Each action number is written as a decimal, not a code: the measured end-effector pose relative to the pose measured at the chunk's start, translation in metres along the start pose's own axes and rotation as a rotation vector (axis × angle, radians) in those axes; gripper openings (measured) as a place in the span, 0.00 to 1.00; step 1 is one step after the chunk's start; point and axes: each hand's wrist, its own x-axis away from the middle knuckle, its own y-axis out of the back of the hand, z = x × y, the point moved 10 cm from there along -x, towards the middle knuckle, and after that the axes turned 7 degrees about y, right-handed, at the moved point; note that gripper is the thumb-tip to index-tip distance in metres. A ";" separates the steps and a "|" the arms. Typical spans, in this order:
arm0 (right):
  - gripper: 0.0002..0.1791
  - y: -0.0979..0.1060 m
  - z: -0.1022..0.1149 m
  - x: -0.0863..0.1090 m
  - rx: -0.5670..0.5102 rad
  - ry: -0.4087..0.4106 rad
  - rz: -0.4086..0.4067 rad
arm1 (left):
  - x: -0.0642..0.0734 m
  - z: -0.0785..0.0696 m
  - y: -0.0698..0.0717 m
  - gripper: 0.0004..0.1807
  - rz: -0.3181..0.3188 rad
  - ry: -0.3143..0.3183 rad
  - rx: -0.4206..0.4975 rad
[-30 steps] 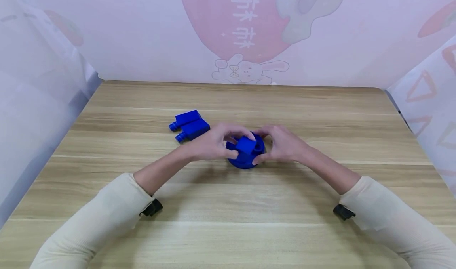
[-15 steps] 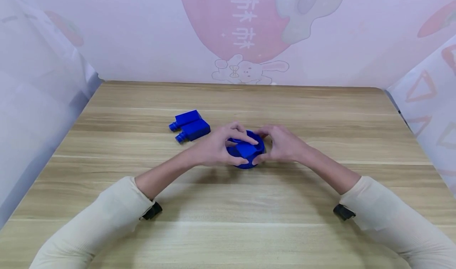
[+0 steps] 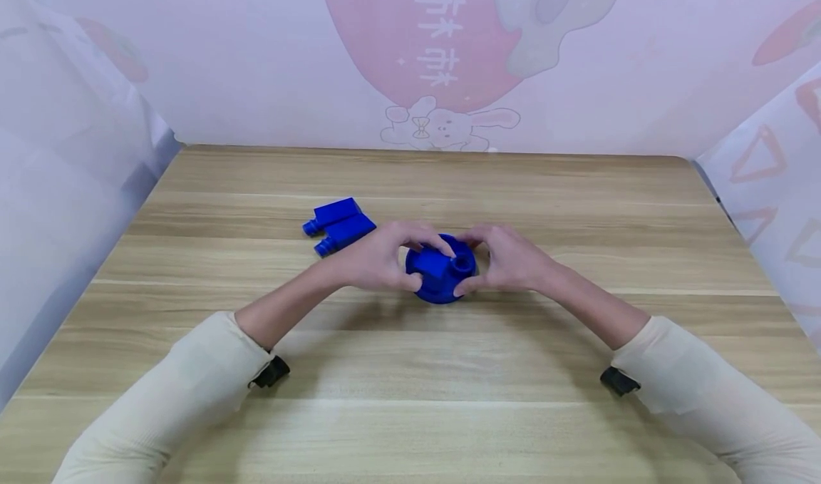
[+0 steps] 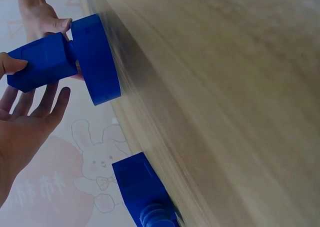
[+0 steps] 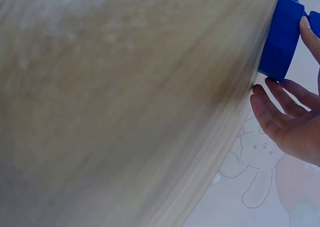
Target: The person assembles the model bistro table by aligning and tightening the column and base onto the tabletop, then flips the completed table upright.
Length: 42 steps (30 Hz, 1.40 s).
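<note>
A round blue base (image 3: 442, 295) lies flat on the wooden table. Upright on it stands a blue rectangular block (image 3: 428, 263), joined by a narrow neck that shows in the left wrist view. My left hand (image 3: 385, 256) holds this block from the left, its thumb pressing one face and the fingers curved along the opposite side. From the right, my right hand (image 3: 509, 257) grips the base's rim between thumb and fingertips. Beside the block, a round hollow socket (image 3: 462, 262) rises from the base. In the right wrist view, the base's side wall (image 5: 281, 39) shows between thumb and fingers.
Two more blue blocks with threaded necks, a far one (image 3: 336, 212) and a nearer one (image 3: 348, 231), lie side by side left of the base. Behind the table (image 3: 410, 398) rises a printed white backdrop (image 3: 256, 63).
My left hand reached right over the block with fingers extended, then drew back left around it. The block has turned on the base. My right hand stays on the rim.
</note>
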 end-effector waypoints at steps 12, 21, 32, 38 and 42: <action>0.45 -0.001 0.000 0.001 0.002 -0.011 0.005 | 0.006 0.007 -0.004 0.22 0.116 0.056 0.031; 0.46 -0.002 -0.002 0.003 -0.011 -0.029 0.019 | 0.006 0.015 0.005 0.28 0.003 0.122 0.109; 0.46 -0.002 -0.001 0.002 -0.013 -0.029 0.015 | 0.006 0.011 0.011 0.22 0.047 0.105 0.055; 0.47 -0.001 -0.002 0.002 -0.007 -0.041 0.013 | 0.005 0.021 0.011 0.32 -0.010 0.205 0.129; 0.47 -0.001 -0.003 0.002 -0.006 -0.054 0.016 | 0.005 0.027 0.014 0.32 -0.092 0.287 0.181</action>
